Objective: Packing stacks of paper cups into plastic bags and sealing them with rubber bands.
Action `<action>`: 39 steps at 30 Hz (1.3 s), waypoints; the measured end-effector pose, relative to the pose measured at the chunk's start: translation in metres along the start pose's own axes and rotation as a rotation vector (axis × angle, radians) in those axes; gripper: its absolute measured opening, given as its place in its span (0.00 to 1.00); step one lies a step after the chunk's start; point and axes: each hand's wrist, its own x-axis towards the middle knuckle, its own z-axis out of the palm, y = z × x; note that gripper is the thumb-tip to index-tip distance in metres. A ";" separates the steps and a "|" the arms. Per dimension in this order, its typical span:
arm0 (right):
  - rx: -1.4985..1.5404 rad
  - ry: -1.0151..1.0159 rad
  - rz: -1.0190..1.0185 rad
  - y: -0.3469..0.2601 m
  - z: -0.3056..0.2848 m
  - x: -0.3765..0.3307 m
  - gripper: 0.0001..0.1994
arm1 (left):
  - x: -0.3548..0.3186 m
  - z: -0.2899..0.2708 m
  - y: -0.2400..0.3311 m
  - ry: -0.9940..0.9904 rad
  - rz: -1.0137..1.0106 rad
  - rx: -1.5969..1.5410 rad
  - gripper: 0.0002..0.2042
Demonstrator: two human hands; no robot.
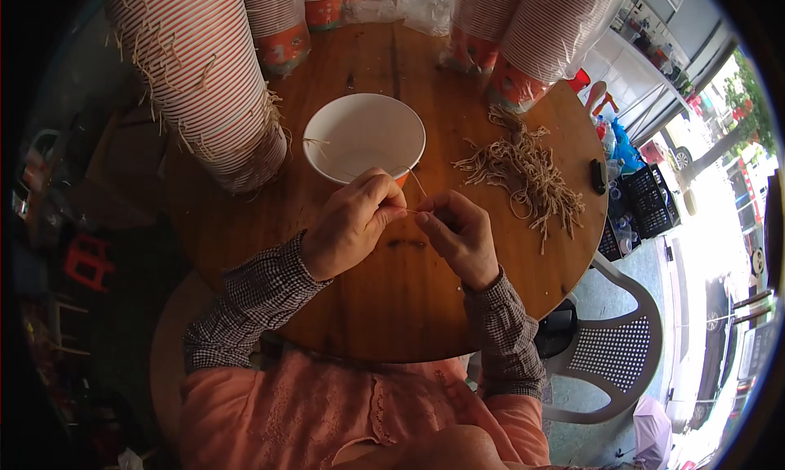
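- The thin, tan, fibrous string [419,184] is at the fingertips of both hands, just on the near side of a wide, round tub with a white inside and an orange outer wall [364,134].
- The left hand [356,220] has its thumb and forefinger pinched together on the string, the other fingers curled in behind them.
- The right hand [462,239] also grips the string between thumb and forefinger; its fingertips are near the left ones, with a short piece of string across the narrow gap.
- A loose length of the string rises above the right fingers, close to the tub's near rim; whether it runs around the tub's hidden wall cannot be told.
- The tub stands upright on the round, brown wooden desk [384,319], beyond both hands; a pale wisp of fibre shows at its left rim.
- A tangled heap of tan strings [527,171] lies on the desk to the right of the tub, apart from the fingers.
- To the left of the tub rises a tall stack of nested white and orange tubs [204,77], with strands hanging on its side.
- More nested tubs in clear plastic wrapping [556,40] stand at the desk's far edge.
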 end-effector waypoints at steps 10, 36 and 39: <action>-0.123 0.253 -0.201 0.005 -0.031 0.049 0.04 | 0.011 0.016 -0.013 0.158 0.089 0.523 0.13; 0.479 0.508 -0.171 0.071 0.032 -0.049 0.06 | -0.001 0.021 0.013 -0.300 -0.055 0.500 0.16; 0.494 0.486 -0.132 0.076 0.032 -0.048 0.08 | -0.001 0.023 0.012 -0.279 -0.028 0.491 0.16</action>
